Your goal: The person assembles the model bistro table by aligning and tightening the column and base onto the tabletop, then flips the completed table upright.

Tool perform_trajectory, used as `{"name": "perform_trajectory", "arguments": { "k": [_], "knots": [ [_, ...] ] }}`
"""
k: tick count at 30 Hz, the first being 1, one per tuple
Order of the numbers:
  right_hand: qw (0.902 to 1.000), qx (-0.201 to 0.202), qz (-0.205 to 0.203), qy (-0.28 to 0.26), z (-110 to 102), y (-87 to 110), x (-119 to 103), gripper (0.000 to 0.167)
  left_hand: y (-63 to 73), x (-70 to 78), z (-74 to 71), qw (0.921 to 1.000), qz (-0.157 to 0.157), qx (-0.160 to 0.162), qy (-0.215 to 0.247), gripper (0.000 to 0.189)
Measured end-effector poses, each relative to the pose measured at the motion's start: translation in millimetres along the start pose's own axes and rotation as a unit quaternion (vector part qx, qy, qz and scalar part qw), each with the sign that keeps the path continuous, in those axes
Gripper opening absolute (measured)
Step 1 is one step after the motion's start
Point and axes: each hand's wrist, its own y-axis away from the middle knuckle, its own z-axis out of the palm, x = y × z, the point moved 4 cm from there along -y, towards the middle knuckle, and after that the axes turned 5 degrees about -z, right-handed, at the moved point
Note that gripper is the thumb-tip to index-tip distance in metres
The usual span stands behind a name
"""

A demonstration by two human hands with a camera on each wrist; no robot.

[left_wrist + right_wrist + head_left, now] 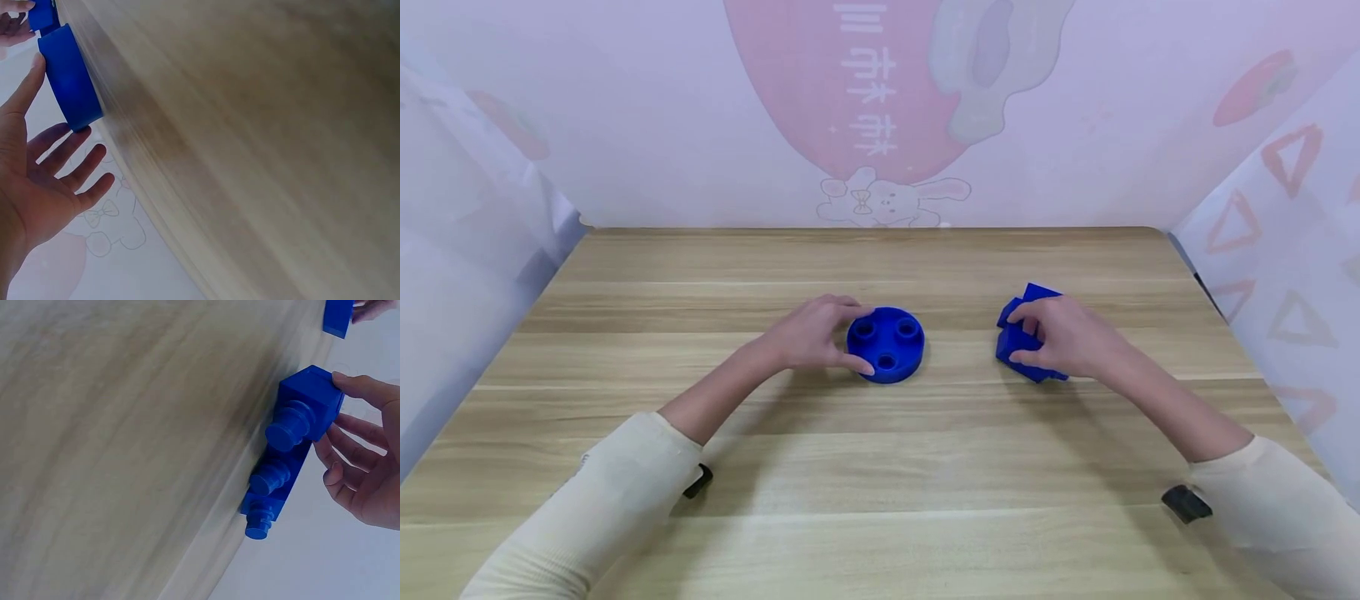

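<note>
A round blue disc (887,333) with a raised rim and three ring-shaped sockets lies on the table. My left hand (816,333) grips its left side, the thumb on the near edge and fingertips on the far edge; the left wrist view shows the other fingers spread. To the right lie blue blocks (1021,340) with round stepped pegs (290,428) pointing sideways. My right hand (1071,333) holds the nearest block (310,387), thumb on one side and fingers on the other. In the head view this hand partly hides the blocks.
Everything sits on a wood-grain table (880,483). A pale printed panel (662,125) stands along its back edge, with white sheets (1300,250) at the sides. A black strap piece (1186,503) shows at the right sleeve.
</note>
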Motion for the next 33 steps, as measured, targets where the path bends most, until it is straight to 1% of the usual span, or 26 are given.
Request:
{"name": "perform_trajectory", "arguments": {
  "k": [2, 9, 14, 19, 23, 27, 30, 33],
  "knots": [
    [0.9999, 0.010, -0.005, -0.007, -3, -0.8, -2, 0.043, -0.3, -0.8, 0.3, 0.9999, -0.007, 0.000, 0.011, 0.090],
    [0.9961, 0.068, -0.032, -0.047, -14, -4.8, -15, 0.042, 0.0, -3.3, 0.2, 0.9991, -0.021, 0.005, 0.037, 0.089],
    [0.9939, 0.081, -0.030, -0.069, -19, -8.4, -25, 0.044, 0.9, -3.8, 0.1, 0.9987, -0.031, 0.008, 0.040, 0.085],
    [0.9903, 0.100, -0.042, -0.087, -19, -13.2, -34, 0.044, 1.3, -2.6, 0.3, 0.9983, -0.043, 0.004, 0.038, 0.084],
    [0.9843, 0.120, -0.062, -0.114, -18, -19.1, -40, 0.044, 1.8, -1.9, -0.3, 0.9983, -0.047, 0.003, 0.033, 0.084],
    [0.9758, 0.135, -0.087, -0.149, -17, -26.4, -47, 0.046, 2.3, 0.0, -1.6, 0.9986, -0.042, 0.006, 0.032, 0.084],
    [0.9711, 0.138, -0.093, -0.171, -17, -32.2, -52, 0.046, 2.4, 0.5, -1.8, 0.9986, -0.043, 0.005, 0.031, 0.084],
    [0.9674, 0.135, -0.092, -0.193, -16, -37.5, -57, 0.045, 1.8, -0.1, -1.2, 0.9981, -0.052, -0.001, 0.032, 0.085]
  ]
}}
